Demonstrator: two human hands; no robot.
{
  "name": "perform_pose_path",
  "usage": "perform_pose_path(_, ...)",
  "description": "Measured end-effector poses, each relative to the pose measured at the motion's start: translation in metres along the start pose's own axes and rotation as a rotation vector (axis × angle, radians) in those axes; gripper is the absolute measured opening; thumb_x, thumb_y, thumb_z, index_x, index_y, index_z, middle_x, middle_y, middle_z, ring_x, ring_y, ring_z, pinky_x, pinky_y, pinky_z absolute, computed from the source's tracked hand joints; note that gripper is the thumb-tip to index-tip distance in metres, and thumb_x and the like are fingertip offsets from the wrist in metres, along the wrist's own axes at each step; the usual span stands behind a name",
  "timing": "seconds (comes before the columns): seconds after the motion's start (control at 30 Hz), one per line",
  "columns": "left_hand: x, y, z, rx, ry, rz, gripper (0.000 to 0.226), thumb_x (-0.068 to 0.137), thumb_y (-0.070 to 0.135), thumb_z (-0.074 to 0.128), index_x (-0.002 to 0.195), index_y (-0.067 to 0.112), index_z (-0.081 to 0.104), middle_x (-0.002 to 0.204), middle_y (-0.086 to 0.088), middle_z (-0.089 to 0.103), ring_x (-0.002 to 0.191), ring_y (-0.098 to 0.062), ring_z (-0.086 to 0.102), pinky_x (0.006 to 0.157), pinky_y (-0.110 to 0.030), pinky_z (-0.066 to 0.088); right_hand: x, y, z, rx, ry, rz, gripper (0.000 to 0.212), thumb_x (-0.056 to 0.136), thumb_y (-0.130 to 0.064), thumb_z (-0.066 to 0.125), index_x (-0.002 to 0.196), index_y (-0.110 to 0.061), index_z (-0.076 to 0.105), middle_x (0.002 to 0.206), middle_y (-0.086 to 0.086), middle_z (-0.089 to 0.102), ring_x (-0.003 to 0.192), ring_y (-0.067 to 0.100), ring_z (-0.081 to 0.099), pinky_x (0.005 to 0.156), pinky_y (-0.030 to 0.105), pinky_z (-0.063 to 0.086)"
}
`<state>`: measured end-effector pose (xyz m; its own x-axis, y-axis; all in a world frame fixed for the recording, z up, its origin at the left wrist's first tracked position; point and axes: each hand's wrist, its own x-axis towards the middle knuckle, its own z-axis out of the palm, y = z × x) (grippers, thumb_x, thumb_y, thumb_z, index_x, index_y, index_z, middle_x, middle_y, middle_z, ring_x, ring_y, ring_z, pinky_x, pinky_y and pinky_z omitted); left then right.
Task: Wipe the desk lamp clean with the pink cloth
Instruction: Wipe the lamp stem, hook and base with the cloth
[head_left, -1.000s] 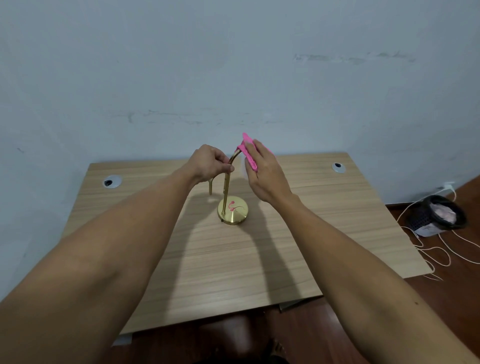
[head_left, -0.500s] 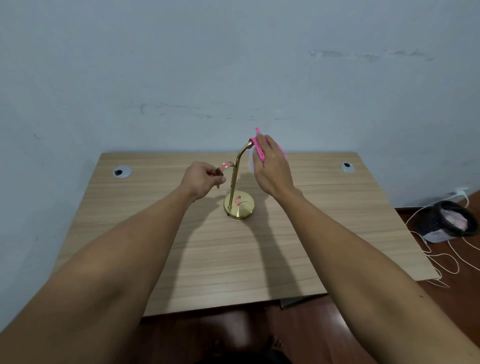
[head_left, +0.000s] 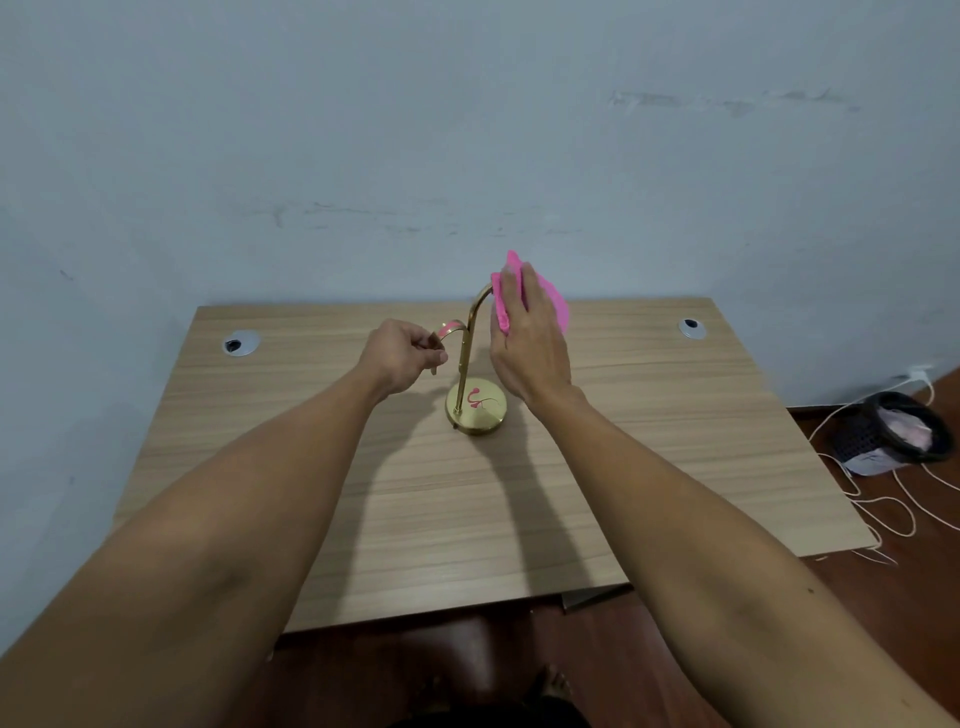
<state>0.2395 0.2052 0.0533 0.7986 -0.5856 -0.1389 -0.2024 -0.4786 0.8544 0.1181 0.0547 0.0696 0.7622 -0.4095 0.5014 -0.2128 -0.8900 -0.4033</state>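
Observation:
A small brass desk lamp (head_left: 462, 364) stands on its round base (head_left: 476, 408) near the middle of the wooden desk (head_left: 467, 519). Pink marks show on the base. Its stem curves to the right at the top, and a second curved arm bends left. My left hand (head_left: 402, 356) pinches the end of that left arm. My right hand (head_left: 527, 338) holds the pink cloth (head_left: 553, 304) pressed against the upper right end of the stem, which the cloth hides.
Two round cable grommets (head_left: 241, 343) (head_left: 691, 328) sit in the desk's far corners. The desk backs onto a pale wall. On the floor to the right stand a dark basket (head_left: 901, 434) and loose white cords (head_left: 878, 504).
My left hand has slid off the upright stem to the end of the left curved arm. My right hand with the cloth stays at the top. The view has shifted slightly.

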Motion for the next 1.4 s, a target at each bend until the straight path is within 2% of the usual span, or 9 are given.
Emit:
perform_pose_path(0.17, 0.000, 0.000, -0.001, 0.044, 0.007, 0.013, 0.009, 0.083, 0.011, 0.081, 0.088, 0.004, 0.080, 0.072, -0.007, 0.071, 0.057, -0.001, 0.057, 0.063, -0.022, 0.044, -0.022, 0.008, 0.008, -0.133, -0.098, -0.318, 0.064, 0.092, 0.000, 0.056, 0.153, 0.009, 0.038, 0.162, 0.036, 0.027, 0.152, 0.051, 0.026, 0.117, 0.060, 0.038)
perform_pose_path(0.3, 0.000, 0.002, -0.002, 0.047, -0.010, 0.018, 0.005, 0.083, 0.010, 0.080, 0.087, 0.007, 0.079, 0.082, -0.014, 0.077, 0.074, -0.015, 0.063, 0.074, -0.028, 0.049, -0.014, -0.006, 0.005, 0.035, -0.036, -0.054, 0.065, 0.097, -0.001, 0.051, 0.158, 0.003, 0.030, 0.167, 0.030, 0.021, 0.149, 0.048, 0.034, 0.089, 0.050, 0.060)
perform_pose_path(0.43, -0.001, 0.002, -0.002, 0.052, -0.013, 0.027, 0.004, 0.083, 0.008, 0.079, 0.087, 0.007, 0.079, 0.086, -0.017, 0.078, 0.075, -0.017, 0.063, 0.079, -0.030, 0.051, -0.003, -0.005, 0.008, 0.027, -0.020, -0.007, 0.060, 0.102, -0.006, 0.041, 0.158, 0.007, 0.026, 0.168, 0.029, 0.019, 0.157, 0.044, 0.018, 0.121, 0.056, 0.035)
perform_pose_path(0.57, -0.001, 0.001, -0.003, 0.055, -0.018, 0.036, 0.005, 0.083, 0.008, 0.080, 0.087, 0.006, 0.079, 0.087, -0.017, 0.078, 0.079, -0.017, 0.066, 0.086, -0.035, 0.055, -0.026, -0.002, 0.020, -0.089, -0.096, -0.188, 0.062, 0.099, -0.010, 0.026, 0.154, 0.018, 0.025, 0.163, 0.040, 0.016, 0.156, 0.049, 0.017, 0.118, 0.054, 0.039)
perform_pose_path(0.67, -0.001, 0.002, -0.003, 0.062, -0.027, 0.044, 0.003, 0.083, 0.009, 0.080, 0.086, 0.008, 0.079, 0.086, -0.016, 0.078, 0.080, -0.017, 0.067, 0.087, -0.034, 0.054, -0.019, -0.008, 0.022, 0.001, -0.069, -0.042, 0.069, 0.100, -0.026, 0.019, 0.158, 0.012, 0.019, 0.170, 0.029, 0.006, 0.160, 0.040, 0.008, 0.115, 0.046, 0.044)
perform_pose_path(0.83, -0.001, 0.003, -0.004, 0.080, -0.035, 0.043, 0.006, 0.083, 0.009, 0.080, 0.089, 0.006, 0.080, 0.086, -0.015, 0.078, 0.078, -0.015, 0.065, 0.071, -0.022, 0.047, -0.020, -0.015, 0.029, 0.077, -0.048, 0.011, 0.069, 0.101, -0.011, 0.044, 0.160, 0.010, 0.015, 0.172, 0.024, 0.000, 0.160, 0.038, 0.005, 0.109, 0.044, 0.051)
perform_pose_path(1.03, 0.000, 0.004, -0.005, 0.093, -0.046, 0.051, 0.008, 0.084, 0.009, 0.079, 0.090, 0.005, 0.080, 0.083, -0.012, 0.076, 0.076, -0.015, 0.064, 0.073, -0.023, 0.047, -0.007, -0.020, 0.029, 0.210, 0.026, 0.146, 0.070, 0.100, -0.004, 0.049, 0.160, 0.009, 0.016, 0.172, 0.025, 0.003, 0.160, 0.039, 0.002, 0.117, 0.006, -0.010)
perform_pose_path(1.23, 0.001, 0.006, -0.004, 0.120, -0.062, 0.077, 0.004, 0.083, 0.012, 0.080, 0.085, 0.008, 0.079, 0.072, -0.002, 0.072, 0.056, 0.008, 0.058, 0.060, -0.015, 0.042, -0.029, -0.022, 0.034, 0.029, -0.003, -0.129, 0.067, 0.089, 0.001, 0.045, 0.153, 0.014, 0.032, 0.166, 0.033, 0.018, 0.154, 0.044, 0.026, 0.116, 0.038, 0.042)
perform_pose_path(1.4, 0.001, 0.005, -0.003, 0.123, -0.060, 0.074, 0.004, 0.082, 0.011, 0.081, 0.085, 0.008, 0.080, 0.076, -0.007, 0.074, 0.061, 0.001, 0.061, 0.063, -0.016, 0.045, -0.062, -0.008, 0.042, 0.104, -0.130, -0.015, 0.067, 0.092, -0.005, 0.048, 0.158, -0.001, 0.035, 0.167, 0.016, 0.033, 0.150, 0.030, 0.038, 0.112, 0.039, 0.042)
